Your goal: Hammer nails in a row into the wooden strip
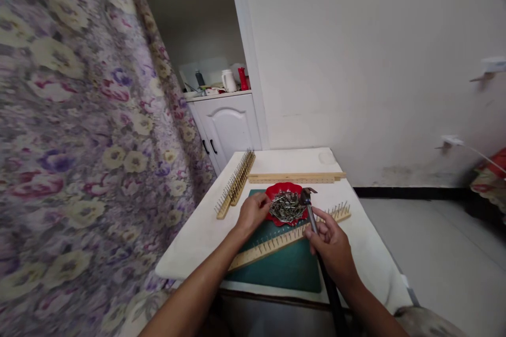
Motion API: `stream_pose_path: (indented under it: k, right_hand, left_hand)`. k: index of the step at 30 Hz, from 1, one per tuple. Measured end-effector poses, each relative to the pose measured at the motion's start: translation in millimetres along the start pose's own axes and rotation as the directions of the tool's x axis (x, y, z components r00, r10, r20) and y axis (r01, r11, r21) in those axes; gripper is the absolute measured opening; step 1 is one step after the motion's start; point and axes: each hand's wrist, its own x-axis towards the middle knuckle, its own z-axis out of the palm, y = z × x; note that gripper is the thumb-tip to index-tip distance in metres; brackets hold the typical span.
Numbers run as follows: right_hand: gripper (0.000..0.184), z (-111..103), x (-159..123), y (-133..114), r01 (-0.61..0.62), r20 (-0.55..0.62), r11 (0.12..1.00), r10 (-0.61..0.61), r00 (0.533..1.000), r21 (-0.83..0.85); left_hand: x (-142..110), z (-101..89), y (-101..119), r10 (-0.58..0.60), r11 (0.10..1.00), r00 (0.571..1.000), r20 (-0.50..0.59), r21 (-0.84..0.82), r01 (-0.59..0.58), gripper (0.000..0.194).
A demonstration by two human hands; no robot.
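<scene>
My right hand is wrapped around the handle of a claw hammer, whose metal head is raised beside a red scalloped dish. The dish holds a pile of loose silver nails. At the dish's left rim is my left hand, its thumb and fingers pinched together; whatever is between them is too small to make out. In front of the dish a wooden strip with nails standing along it lies slantwise across a green cutting mat. My right hand hides part of that strip.
Nail-studded wooden strips lie at the table's left side. Plain wooden strips lie behind the dish on the white-covered table. A floral curtain hangs close on the left; a white cabinet and a wall stand behind.
</scene>
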Motion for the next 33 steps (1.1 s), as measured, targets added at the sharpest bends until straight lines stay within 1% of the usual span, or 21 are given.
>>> stream_pose_path:
  k: [1,3,4,6,10,15,17,19,22,24,25,27,29,31,33]
  right_hand:
    - [0.052,0,0,1,0.002,-0.004,1.0,-0.002,1.0,0.001]
    - [0.054,0,1,3,0.003,-0.01,1.0,-0.003,1.0,0.002]
    - [0.055,0,1,3,0.003,-0.01,1.0,-0.003,1.0,0.003]
    - [0.056,0,1,4,0.002,-0.005,1.0,-0.002,1.0,0.007]
    - [0.056,2,-3,5,-0.002,0.017,1.0,0.002,1.0,0.016]
    - [0.054,5,-10,7,-0.014,0.038,0.999,0.013,0.999,0.029]
    - [0.053,5,-11,6,-0.022,0.051,0.999,0.02,0.999,0.039]
    - [0.054,6,-13,6,-0.033,0.064,0.998,0.03,0.997,0.051]
    - [0.055,7,-17,5,-0.048,0.082,0.996,0.042,0.996,0.069]
    - [0.055,8,-20,6,-0.059,0.093,0.995,0.052,0.994,0.076]
    - [0.056,9,-22,6,-0.066,0.101,0.995,0.058,0.993,0.08]
    - [0.056,12,-26,8,-0.082,0.12,0.993,0.071,0.99,0.086]
    - [0.057,16,-32,10,-0.095,0.136,0.992,0.083,0.987,0.088]
    - [0.056,21,-39,12,-0.098,0.134,0.992,0.087,0.987,0.075]
    - [0.055,25,-48,15,-0.099,0.116,0.994,0.093,0.989,0.048]
  left_hand:
    - [-6,-0.8,4,0.018,0.991,1.0,-0.012,-0.136,-0.019,0.011]
    - [-22,-1.1,15,0.039,0.918,0.999,-0.014,-0.395,-0.041,0.012]
    - [-31,-0.9,21,0.046,0.878,0.999,-0.002,-0.477,-0.041,0.013]
    - [-47,-0.5,33,0.049,0.823,0.999,0.023,-0.567,-0.028,0.015]
    - [-71,-1.5,50,0.01,0.772,0.999,0.044,-0.635,0.02,0.015]
    - [-86,-2.5,55,-0.007,0.74,1.0,0.019,-0.672,0.018,0.015]
    - [-91,1.1,56,-0.05,0.703,0.999,0.002,-0.71,0.036,0.016]
    - [-96,8.0,58,-0.135,0.61,0.991,0.001,-0.788,0.084,0.016]
    - [-104,21.7,65,-0.265,0.401,0.964,0.027,-0.906,0.135,0.017]
    - [-109,29.6,69,-0.311,0.292,0.949,0.041,-0.947,0.137,0.017]
    - [-111,32.7,71,-0.322,0.26,0.946,0.045,-0.956,0.134,0.017]
    - [-116,36.7,74,-0.331,0.235,0.943,0.031,-0.965,0.114,0.015]
    - [-121,38.4,74,-0.335,0.235,0.942,-0.003,-0.969,0.08,0.013]
    - [-127,37.9,73,-0.343,0.233,0.939,-0.035,-0.971,0.049,0.012]
    - [-134,34.9,68,-0.348,0.24,0.937,-0.043,-0.97,0.044,0.012]
